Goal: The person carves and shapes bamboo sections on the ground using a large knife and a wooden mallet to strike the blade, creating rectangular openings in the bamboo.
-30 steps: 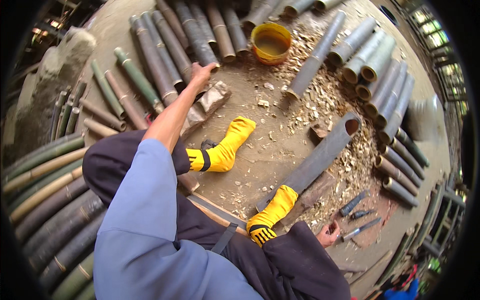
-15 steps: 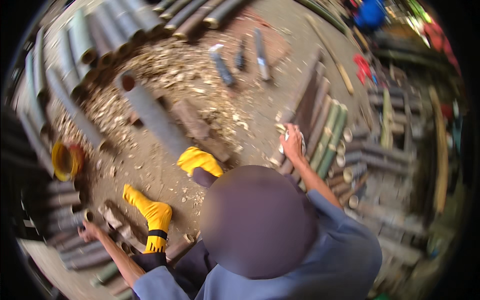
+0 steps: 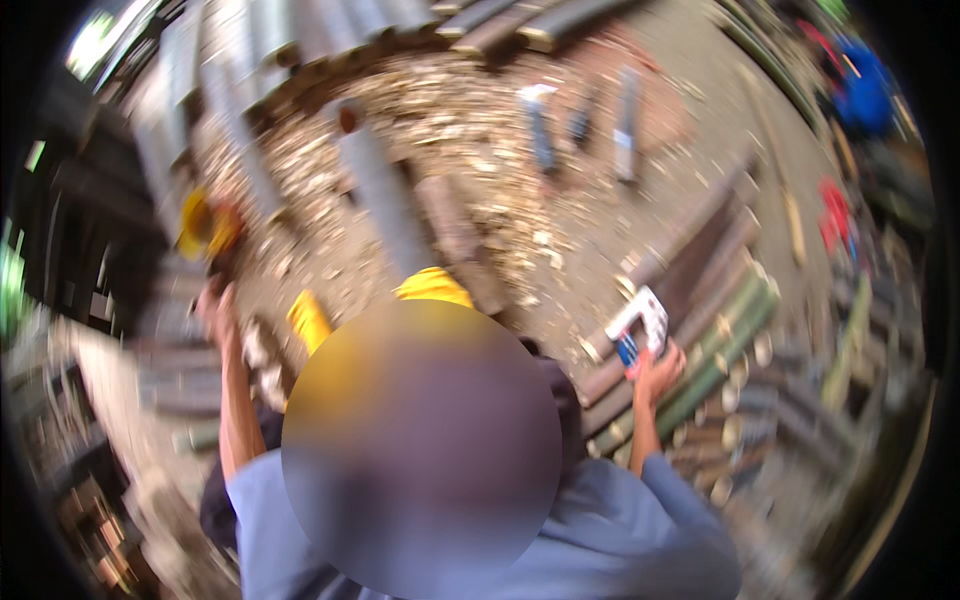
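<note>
My right hand (image 3: 657, 372) is closed on a white object with blue and red parts and an opening in it (image 3: 654, 312); its exact kind is unclear. It is over a stack of brown and green bamboo poles (image 3: 725, 325) at my right. Out at the left, my left hand (image 3: 215, 308) is smeared by motion, below a yellow round thing (image 3: 194, 222) with orange beside it. A thick grey bamboo pole (image 3: 385, 200) lies ahead, its near end by my yellow-socked foot (image 3: 435, 287). A blurred round patch hides the lower middle.
Wood chips (image 3: 430, 130) cover the ground ahead. Several grey poles (image 3: 265, 35) lie along the far left. Three dark or grey tools (image 3: 626, 125) rest on a reddish mat (image 3: 655, 100). A wooden block (image 3: 450, 220) sits beside the thick pole. A red thing (image 3: 833, 212) lies far right.
The whole view has swung, so the scene sits farther right. My right hand has drawn back along the poles with the white object. My left hand has moved forward, nearer the yellow round thing.
</note>
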Demonstrator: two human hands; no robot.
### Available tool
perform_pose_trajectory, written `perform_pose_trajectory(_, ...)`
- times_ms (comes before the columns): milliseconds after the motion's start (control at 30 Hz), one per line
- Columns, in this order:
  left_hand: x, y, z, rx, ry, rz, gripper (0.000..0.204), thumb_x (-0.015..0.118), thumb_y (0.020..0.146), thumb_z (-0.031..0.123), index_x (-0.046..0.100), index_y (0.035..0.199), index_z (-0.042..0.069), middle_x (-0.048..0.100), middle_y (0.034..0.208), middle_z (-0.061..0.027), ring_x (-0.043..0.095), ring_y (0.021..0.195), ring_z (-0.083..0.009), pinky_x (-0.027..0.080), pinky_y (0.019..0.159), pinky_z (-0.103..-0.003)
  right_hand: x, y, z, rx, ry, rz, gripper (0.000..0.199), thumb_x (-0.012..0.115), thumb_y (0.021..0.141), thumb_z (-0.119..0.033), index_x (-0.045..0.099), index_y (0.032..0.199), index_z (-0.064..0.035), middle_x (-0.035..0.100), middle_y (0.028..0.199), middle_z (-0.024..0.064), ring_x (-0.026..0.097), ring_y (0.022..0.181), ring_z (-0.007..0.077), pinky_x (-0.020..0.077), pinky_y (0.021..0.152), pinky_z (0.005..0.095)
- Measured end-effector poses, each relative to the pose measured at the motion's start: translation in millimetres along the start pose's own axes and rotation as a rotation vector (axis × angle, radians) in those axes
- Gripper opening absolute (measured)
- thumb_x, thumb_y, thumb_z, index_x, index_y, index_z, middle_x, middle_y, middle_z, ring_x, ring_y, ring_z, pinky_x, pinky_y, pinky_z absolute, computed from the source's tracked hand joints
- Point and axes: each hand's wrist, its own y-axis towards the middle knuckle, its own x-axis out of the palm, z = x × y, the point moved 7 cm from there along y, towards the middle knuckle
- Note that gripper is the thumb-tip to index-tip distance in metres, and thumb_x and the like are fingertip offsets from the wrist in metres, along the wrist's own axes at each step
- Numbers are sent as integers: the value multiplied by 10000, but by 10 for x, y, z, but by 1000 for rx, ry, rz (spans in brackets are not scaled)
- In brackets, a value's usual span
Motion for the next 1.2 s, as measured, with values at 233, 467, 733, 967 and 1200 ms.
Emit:
perform_pose_trajectory(233, -371, -111, 458, -106, 414, -1085, 505, 728, 687, 304, 605, 1089, 26, 651, 1006, -158, 632, 859, -243, 502, 769, -354, 987, 57, -1220, -313, 426, -317, 415, 594, 722, -20, 547, 1134, -10, 541, 1058, 167, 508, 968, 286, 413, 846, 378)
perform_pose_trajectory(467, -1210, -975, -25, -520, 65, -675, 456, 692, 743, 307, 594, 1083, 21, 641, 975, -100, 605, 888, -202, 486, 738, -337, 1878, 315, -1894, -457, 615, -630, 387, 546, 737, -6, 559, 1125, -7, 565, 986, 114, 570, 825, 187, 477, 724, 286)
perform_pose_trajectory(733, -790, -1340, -1357, -566, 308, -19, 573, 682, 704, 275, 481, 1156, -15, 553, 1092, -206, 512, 1084, -354, 413, 943, -409, 2092, 372, -2177, -713, 492, -721, 337, 582, 714, 32, 608, 1045, -24, 575, 868, 77, 565, 726, 130, 457, 631, 220)
perform_pose_trajectory(967, -295, -1314, -2168, -1333, -59, 392, 799, 721, 666, 352, 333, 1225, -68, 543, 1122, -288, 564, 1026, -387, 464, 900, -431, 1767, -174, -2861, -708, 293, -798, 328, 563, 712, 19, 601, 1034, -28, 578, 856, 73, 566, 726, 134, 461, 647, 236)
perform_pose_trajectory(1200, -100, -1285, -2244, -1060, -1191, 558, 536, 684, 645, 297, 504, 1039, -20, 617, 864, -143, 625, 740, -277, 534, 710, -368, 1372, -445, -3219, -641, 132, -821, 330, 545, 709, 2, 599, 1033, -32, 590, 849, 72, 570, 720, 138, 466, 662, 252)
